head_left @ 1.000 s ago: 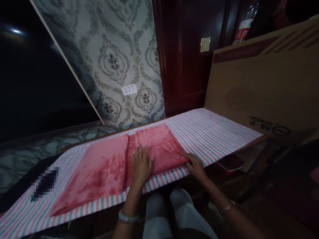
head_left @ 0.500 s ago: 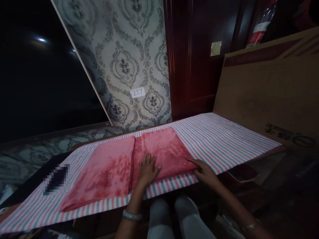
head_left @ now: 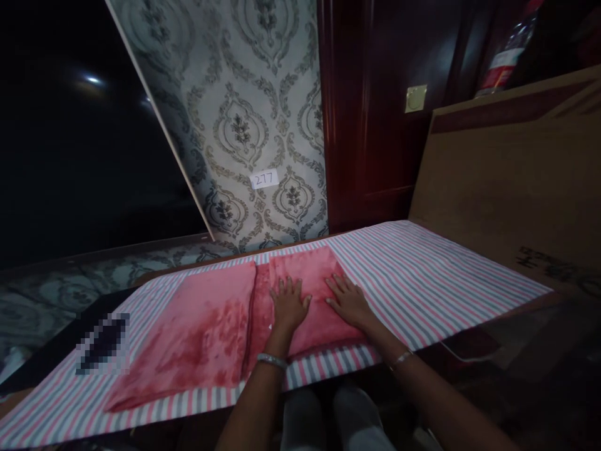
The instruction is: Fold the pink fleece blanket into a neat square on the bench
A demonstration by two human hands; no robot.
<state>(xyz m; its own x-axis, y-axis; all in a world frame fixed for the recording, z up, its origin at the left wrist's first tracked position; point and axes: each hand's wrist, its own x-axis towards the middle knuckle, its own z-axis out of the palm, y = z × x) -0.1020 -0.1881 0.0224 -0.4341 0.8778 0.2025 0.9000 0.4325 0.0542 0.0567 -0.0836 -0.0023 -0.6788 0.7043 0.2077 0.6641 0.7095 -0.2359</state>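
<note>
Since half a second earlier, the right hand (head_left: 348, 302) had come off the near right corner of the red towel (head_left: 220, 319) and moved up onto its folded right part, and the left hand (head_left: 288, 305) had slid a little farther from the near edge; the two now lay side by side, close but not touching.

At the far left, a dark blurred patch (head_left: 102, 344) sat on the striped cloth (head_left: 422, 275), which covered the table from end to end. Just to the right of that patch lay the red towel, flat on the stripes. Its left part was a single broad layer; a seam ran down the middle, and the right part looked folded over itself.

The left hand rested palm down on that folded part just right of the seam, fingers spread wide and gripping nothing, a pale bangle (head_left: 271, 360) on the wrist. The right hand lay flat near the towel's right edge, fingers open and fanned, holding nothing, with a thin bracelet (head_left: 402, 359) at its wrist.

Behind the table stood patterned wallpaper (head_left: 244, 125) with a small white label (head_left: 264, 179) reading 277, then a dark red wooden panel (head_left: 366, 125). At the far right, a large cardboard sheet (head_left: 507, 181) leaned upright beside the striped cloth's end.
</note>
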